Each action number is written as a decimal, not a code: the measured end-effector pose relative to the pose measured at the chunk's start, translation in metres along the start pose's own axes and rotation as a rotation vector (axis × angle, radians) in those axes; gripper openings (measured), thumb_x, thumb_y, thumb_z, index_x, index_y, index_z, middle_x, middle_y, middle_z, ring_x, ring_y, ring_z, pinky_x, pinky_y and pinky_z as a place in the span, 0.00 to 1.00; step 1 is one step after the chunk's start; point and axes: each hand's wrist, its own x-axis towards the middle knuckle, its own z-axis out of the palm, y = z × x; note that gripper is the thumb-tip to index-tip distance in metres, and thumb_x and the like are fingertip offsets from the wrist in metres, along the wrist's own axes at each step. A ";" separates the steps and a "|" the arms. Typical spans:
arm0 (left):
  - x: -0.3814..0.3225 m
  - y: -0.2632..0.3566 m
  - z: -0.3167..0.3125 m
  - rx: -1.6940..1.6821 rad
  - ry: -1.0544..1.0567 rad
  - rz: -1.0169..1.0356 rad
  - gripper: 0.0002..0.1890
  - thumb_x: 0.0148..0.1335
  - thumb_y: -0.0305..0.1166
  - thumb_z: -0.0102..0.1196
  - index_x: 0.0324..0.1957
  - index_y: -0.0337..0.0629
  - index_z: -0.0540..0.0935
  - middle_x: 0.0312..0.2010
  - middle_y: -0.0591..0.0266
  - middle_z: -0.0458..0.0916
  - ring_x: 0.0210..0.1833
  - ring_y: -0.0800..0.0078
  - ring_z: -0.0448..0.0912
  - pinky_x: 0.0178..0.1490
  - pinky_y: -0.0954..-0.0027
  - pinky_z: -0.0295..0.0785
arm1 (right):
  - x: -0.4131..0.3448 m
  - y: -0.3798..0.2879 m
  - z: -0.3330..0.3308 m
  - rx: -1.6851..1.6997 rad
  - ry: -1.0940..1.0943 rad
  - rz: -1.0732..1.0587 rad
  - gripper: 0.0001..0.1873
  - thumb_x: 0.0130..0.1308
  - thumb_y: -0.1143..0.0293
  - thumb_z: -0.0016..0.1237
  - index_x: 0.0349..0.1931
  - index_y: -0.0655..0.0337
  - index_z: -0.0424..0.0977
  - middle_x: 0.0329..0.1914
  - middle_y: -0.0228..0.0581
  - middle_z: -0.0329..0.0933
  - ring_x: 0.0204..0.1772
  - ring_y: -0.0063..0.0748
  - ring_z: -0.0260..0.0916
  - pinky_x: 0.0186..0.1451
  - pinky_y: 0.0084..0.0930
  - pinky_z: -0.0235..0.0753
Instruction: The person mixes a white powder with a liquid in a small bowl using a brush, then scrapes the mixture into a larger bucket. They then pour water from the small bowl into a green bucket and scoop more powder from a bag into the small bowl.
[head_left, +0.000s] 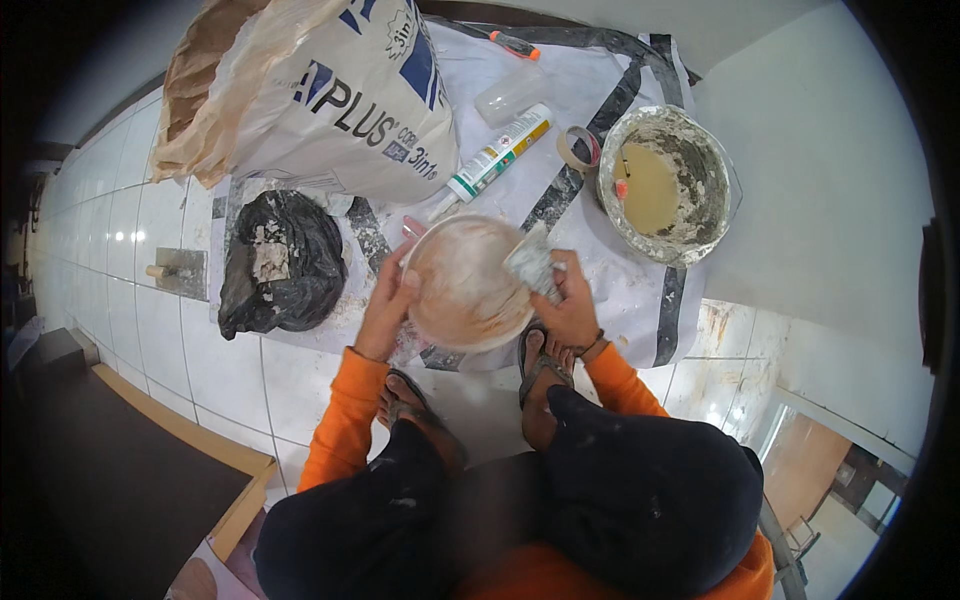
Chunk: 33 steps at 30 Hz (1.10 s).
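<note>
A round, shallow bowl (469, 289) smeared with whitish and brownish residue is tilted in front of me, above the sheet. My left hand (390, 304) grips its left rim, thumb over the edge. In my right hand (566, 304) is a putty knife (531, 262), its blade coated with pale compound and held at the bowl's right rim. The handle is mostly hidden by my fingers. Both the bowl and the blade look slightly blurred.
Beyond the bowl stand a large paper sack (352, 105), a sealant cartridge (499, 154), a tape roll (577, 148) and an orange-handled tool (514, 45). A bucket of cloudy water (649, 187) is at right. Leftward lie a black plastic bag (311, 277) and a trowel (184, 272).
</note>
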 end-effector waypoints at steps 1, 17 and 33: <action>0.000 -0.003 0.005 -0.065 0.020 -0.006 0.25 0.73 0.33 0.55 0.69 0.37 0.71 0.58 0.60 0.79 0.57 0.72 0.78 0.62 0.70 0.73 | -0.003 -0.001 0.009 0.008 -0.025 -0.003 0.27 0.61 0.77 0.54 0.60 0.64 0.60 0.45 0.44 0.83 0.50 0.29 0.80 0.54 0.29 0.77; -0.011 0.059 0.004 0.311 0.094 0.001 0.22 0.70 0.34 0.60 0.61 0.31 0.81 0.51 0.60 0.84 0.52 0.78 0.80 0.58 0.75 0.73 | 0.064 -0.097 0.025 -1.239 -0.479 -0.400 0.11 0.70 0.67 0.48 0.49 0.57 0.69 0.28 0.46 0.80 0.34 0.53 0.80 0.32 0.50 0.76; -0.007 0.038 0.007 0.505 0.215 0.201 0.20 0.67 0.31 0.62 0.57 0.31 0.84 0.52 0.56 0.86 0.53 0.74 0.80 0.60 0.73 0.73 | 0.070 -0.095 0.026 -1.277 -0.492 -0.421 0.12 0.69 0.64 0.48 0.48 0.59 0.68 0.30 0.50 0.82 0.34 0.56 0.81 0.34 0.49 0.79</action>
